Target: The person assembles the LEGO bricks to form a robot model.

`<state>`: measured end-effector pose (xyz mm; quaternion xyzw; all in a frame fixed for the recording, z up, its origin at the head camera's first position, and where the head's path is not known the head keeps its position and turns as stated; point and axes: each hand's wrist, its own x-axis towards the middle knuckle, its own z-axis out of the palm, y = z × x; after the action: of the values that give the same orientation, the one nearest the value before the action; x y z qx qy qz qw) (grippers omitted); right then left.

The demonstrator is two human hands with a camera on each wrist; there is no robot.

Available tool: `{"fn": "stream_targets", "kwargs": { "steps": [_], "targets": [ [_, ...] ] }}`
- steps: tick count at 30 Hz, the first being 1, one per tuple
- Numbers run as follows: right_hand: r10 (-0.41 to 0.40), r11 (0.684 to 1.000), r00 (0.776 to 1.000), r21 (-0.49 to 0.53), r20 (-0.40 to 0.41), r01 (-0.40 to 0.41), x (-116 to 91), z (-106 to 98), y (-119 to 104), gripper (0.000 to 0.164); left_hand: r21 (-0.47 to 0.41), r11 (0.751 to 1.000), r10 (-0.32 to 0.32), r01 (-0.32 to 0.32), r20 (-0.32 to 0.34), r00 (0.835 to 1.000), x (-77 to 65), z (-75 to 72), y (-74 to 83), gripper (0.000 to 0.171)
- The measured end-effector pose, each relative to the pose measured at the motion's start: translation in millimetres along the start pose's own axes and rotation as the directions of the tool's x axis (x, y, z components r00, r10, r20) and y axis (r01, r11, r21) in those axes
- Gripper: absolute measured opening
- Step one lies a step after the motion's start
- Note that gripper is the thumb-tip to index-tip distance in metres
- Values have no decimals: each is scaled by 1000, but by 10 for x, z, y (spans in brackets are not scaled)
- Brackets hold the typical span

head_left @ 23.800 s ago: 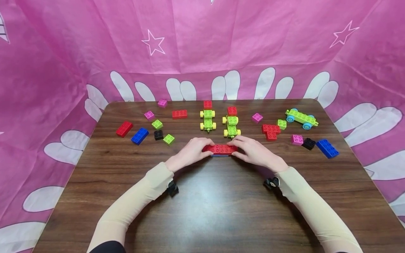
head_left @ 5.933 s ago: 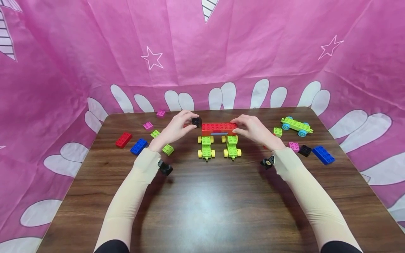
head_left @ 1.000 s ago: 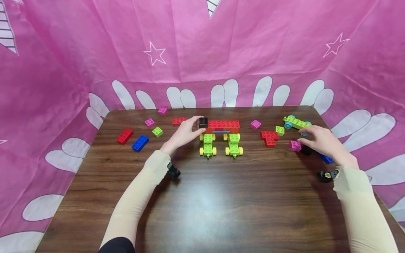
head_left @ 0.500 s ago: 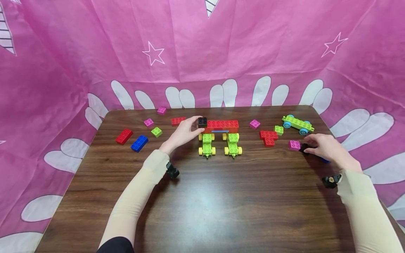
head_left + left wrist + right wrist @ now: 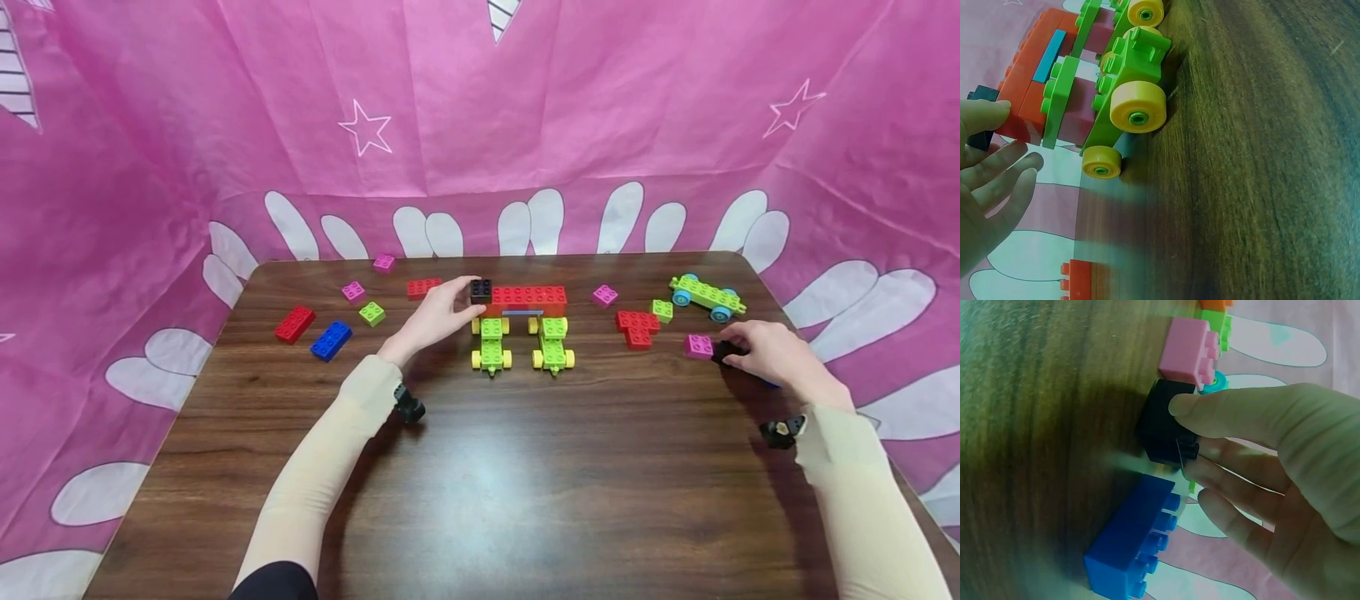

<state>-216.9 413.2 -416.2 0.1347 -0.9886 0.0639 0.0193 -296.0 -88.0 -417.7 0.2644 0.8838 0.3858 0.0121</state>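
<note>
Pinching a black brick [image 5: 1163,412] at the right of the worktop [image 5: 480,483]: right hand [image 5: 780,354], thumb on one face, lowered from above the spot a second ago. Significance, as judged: both hands now have matching black pieces. Second black brick [image 5: 482,290]: atop the left end of a red beam [image 5: 528,297], the left hand's [image 5: 435,317] grip closed round it; full seating cannot be told. Under the beam: two yellow-wheeled green bases [image 5: 491,350]. Flanking the right-hand piece: pink brick [image 5: 700,346], blue brick [image 5: 1132,534].
</note>
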Motion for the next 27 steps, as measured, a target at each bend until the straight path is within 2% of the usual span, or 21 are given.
{"fn": "stream_targets", "kwargs": {
  "steps": [7,11,18,25,27],
  "targets": [
    [-38,999,995,-38,-94,35,47,-120,-89,29,-1,1000,0,0,-7,1000,-12,-1,14,45],
    [-77,997,986,-21,-149,75,142,-178,-206,29,-10,1000,-1,1,-13,1000,-15,-1,10,47],
    [-146,988,975,25,-170,152,336,-230,-472,31,-25,1000,0,-1,-28,1000,-32,-7,-11,49],
    [-237,968,946,35,-223,250,520,-248,-746,31,-15,1000,9,-9,-30,1000,-40,-17,-13,43],
    [-247,963,943,51,-221,264,562,-236,-840,32,-16,1000,9,-10,-32,999,-43,-19,-15,43]
  ]
}}
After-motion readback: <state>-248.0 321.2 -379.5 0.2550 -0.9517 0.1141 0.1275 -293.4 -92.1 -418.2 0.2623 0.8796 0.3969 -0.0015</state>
